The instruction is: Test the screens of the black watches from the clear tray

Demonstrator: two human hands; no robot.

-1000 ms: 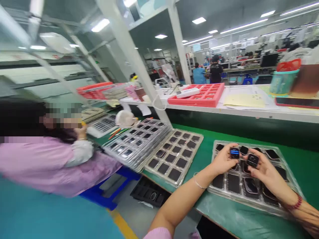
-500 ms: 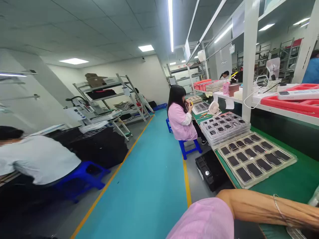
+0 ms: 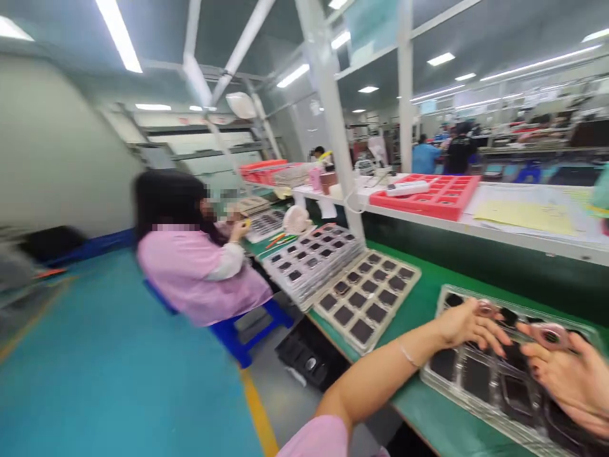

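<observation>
My left hand [image 3: 473, 327] is closed over a clear compartment tray [image 3: 464, 406], its fingers on a small rose-gold piece [image 3: 485, 309] that looks like a watch case. To its right, my right hand [image 3: 568, 374] pinches a rounded rose-gold watch case [image 3: 550, 335] between thumb and fingers. Both hands are above the tray, whose compartments contain dark rectangular pieces; motion blurs the details and my hands cover part of it.
Left of my arm lies another tray of dark pieces [image 3: 373, 312], beside stacked clear trays [image 3: 309, 263]. A co-worker in pink [image 3: 204, 273] sits farther along the bench. A red tray [image 3: 442, 193] and papers [image 3: 528, 212] lie on the shelf. A black crate [image 3: 304, 358] is on the floor.
The view has swung right from the aisle toward the bench. Both hands and the tray under them are now visible; before, only my left forearm showed.
</observation>
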